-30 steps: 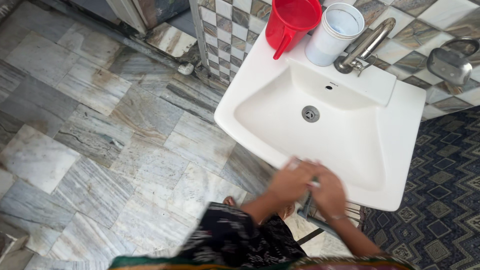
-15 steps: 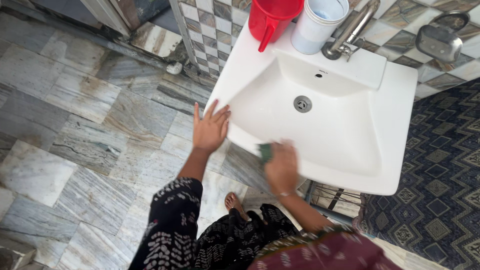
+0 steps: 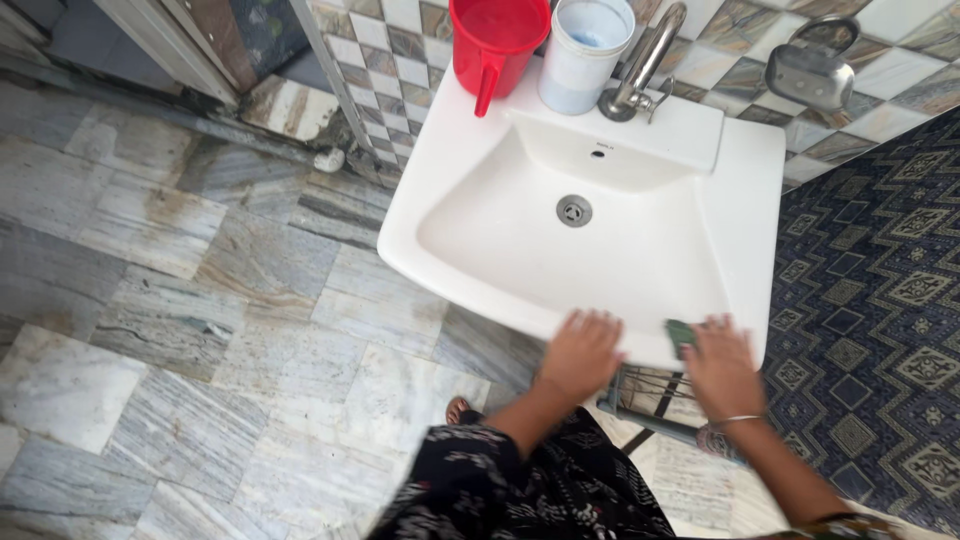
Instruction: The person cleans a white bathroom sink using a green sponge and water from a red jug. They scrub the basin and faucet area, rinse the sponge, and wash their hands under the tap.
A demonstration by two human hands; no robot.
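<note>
Green scrub pad (image 3: 680, 335) pressed on the front rim of the white washbasin (image 3: 745, 240), near its right corner, pinched under the closed fingers of the right hand (image 3: 722, 368). Left hand (image 3: 582, 352) spread flat, empty, on the same rim just beside. Half a second ago: pad further left, left hand at the basin's left edge.
</note>
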